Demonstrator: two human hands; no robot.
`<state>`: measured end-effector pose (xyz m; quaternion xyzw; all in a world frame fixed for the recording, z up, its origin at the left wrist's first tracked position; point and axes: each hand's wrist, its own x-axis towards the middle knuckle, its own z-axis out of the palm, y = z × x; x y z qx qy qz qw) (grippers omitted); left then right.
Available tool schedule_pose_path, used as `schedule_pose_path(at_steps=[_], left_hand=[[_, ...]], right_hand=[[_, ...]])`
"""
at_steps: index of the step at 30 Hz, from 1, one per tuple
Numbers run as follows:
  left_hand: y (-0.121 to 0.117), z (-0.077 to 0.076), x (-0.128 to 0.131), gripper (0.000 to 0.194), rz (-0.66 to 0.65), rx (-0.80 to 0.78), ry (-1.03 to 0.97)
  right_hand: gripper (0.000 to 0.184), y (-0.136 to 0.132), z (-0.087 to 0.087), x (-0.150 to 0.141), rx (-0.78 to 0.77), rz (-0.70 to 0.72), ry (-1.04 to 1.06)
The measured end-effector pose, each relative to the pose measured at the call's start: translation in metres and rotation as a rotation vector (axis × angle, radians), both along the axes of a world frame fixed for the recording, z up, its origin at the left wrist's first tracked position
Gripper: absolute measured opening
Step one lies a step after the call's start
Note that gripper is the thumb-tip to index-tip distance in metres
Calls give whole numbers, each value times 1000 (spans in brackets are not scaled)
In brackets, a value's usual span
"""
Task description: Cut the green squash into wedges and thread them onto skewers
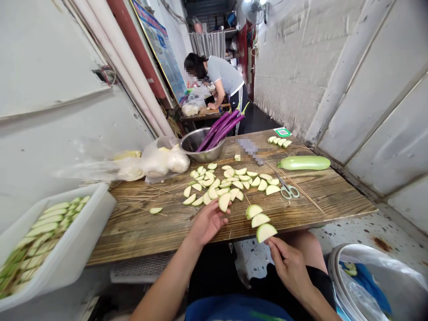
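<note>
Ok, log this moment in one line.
left hand: holds cut slice | right hand: holds skewer with three slices | table: loose slices, scissors, whole green squash, steel bowl of eggplants

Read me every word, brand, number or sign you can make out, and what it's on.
No text is legible.
Wall poster: lettering too small and blurred to read.
Green card on the table: QR code; any print too small.
Co-worker's dark trousers: small white mark, unreadable.

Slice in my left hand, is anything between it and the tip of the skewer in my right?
Nothing visible stands between the slice in your left hand and the tip of the skewer; the loose slices nearby lie on the table.
</note>
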<state>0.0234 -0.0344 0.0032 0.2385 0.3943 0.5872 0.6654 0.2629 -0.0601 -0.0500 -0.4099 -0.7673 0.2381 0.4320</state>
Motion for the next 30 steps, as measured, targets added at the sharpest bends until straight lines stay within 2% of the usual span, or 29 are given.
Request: schedule_pose_path(at_steps=[3, 5, 8, 11, 17, 30], left_hand=[[15, 0, 19, 20, 20, -45, -149], [23, 1, 28, 16, 43, -79, -154], [32, 1, 37, 11, 75, -221, -159], [37, 1, 41, 6, 54, -299, -198], [40, 0, 43, 8, 96, -331, -160], [38, 5, 46, 5, 167, -304, -130]], right_hand=[[20, -3, 1, 1, 35, 8, -12], [20, -6, 2, 3, 49, 18, -31], [22, -11, 3, 6, 62, 30, -62], [21, -16, 7, 9, 48, 67, -102], [19, -24, 16, 9, 8, 116, -144], [18, -26, 16, 7, 8, 85, -129]])
